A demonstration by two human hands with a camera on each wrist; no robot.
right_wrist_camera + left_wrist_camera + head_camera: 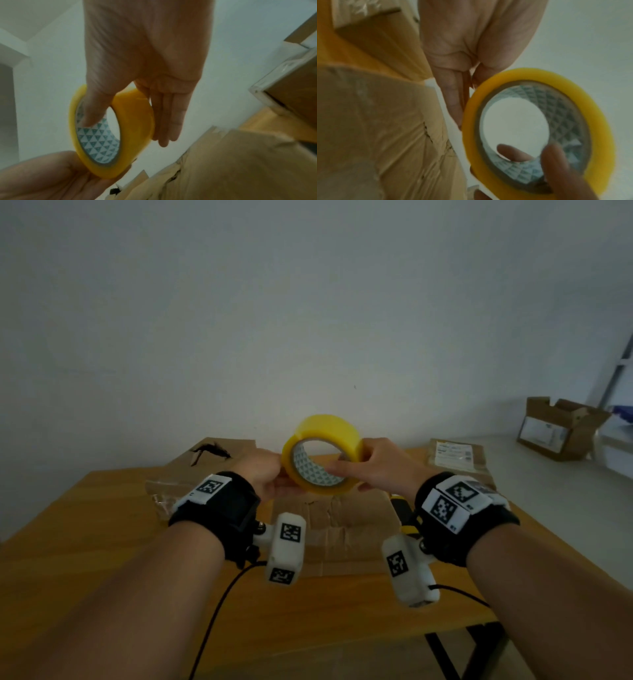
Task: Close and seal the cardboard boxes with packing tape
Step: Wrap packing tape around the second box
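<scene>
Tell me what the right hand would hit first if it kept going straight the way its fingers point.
Probably nothing near: the right hand, gripping the yellow tape roll, points up and away over the cardboard box toward the bare wall. Depth is unclear.

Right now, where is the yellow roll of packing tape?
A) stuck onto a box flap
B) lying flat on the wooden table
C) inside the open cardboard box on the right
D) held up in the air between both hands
D: the yellow roll of packing tape is raised above the table, the left hand touching one side and the right hand gripping the other.
</scene>
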